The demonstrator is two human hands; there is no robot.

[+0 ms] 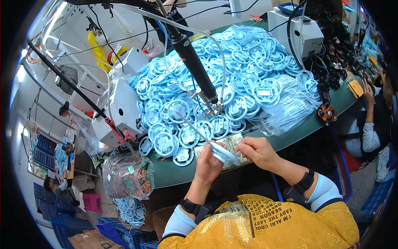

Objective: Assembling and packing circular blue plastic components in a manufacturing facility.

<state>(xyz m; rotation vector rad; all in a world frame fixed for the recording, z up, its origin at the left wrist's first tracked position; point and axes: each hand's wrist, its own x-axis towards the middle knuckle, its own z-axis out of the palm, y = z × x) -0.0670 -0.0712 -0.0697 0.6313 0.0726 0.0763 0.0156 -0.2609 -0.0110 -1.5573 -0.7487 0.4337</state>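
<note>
At the left, a clear plastic bag (124, 178) of red and green pieces sits against the near edge of the green table (170, 176). A black hanging tool (195, 66) slants down over the pile of blue parts (244, 89), its tip far of both hands. The left hand (209, 164) pinches the left end of a pale blue part (225, 155), seen nearly edge-on, its long axis running from far left to near right. A thin pale rod (192, 126) slants from the far left toward it; whether they join cannot be told. The right hand (258, 154) is just beside the part's right end, fingertips drawn together; whether they grip anything is unclear. Room looks tight on the far side, looser toward the table's near edge.
</note>
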